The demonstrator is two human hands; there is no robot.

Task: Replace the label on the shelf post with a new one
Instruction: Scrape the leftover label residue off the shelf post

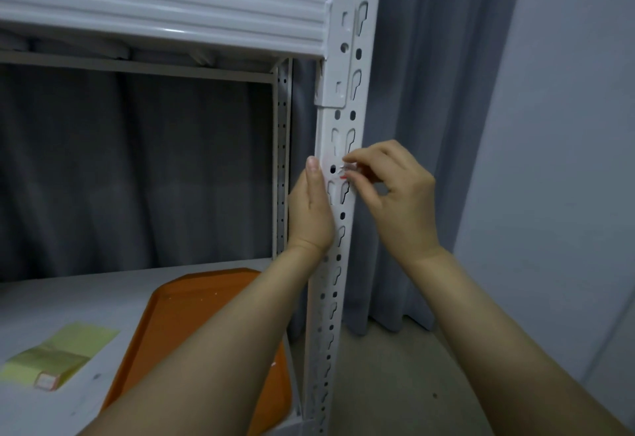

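A: What were the fingertips [349, 161] of the right hand [391, 195] doing?

B: Thumb and forefinger were pinched together on a small label [345, 171], whitish with a red edge, right at the front face of the shelf post [343, 119]. I couldn't tell whether it was being peeled off or pressed on.

A: And the left hand [314, 209]?

B: Fingers together and straight, flat against the post's left side just beside the label, bracing it. It held nothing.

A: What could have gone wrong?

B: The label sat among the post's slots and holes, so I judged it could tear or fold on itself if pulled at a steep angle, leaving scraps. If it was the new one, a crooked first touch would have stuck it askew or bridged a hole.

A: Anything further out?

B: On the lower shelf [44, 298] lay an orange tray [206, 301] and, well to the left, yellow-green sheets [65, 349], possibly label stock. Grey curtain [429, 92] behind.
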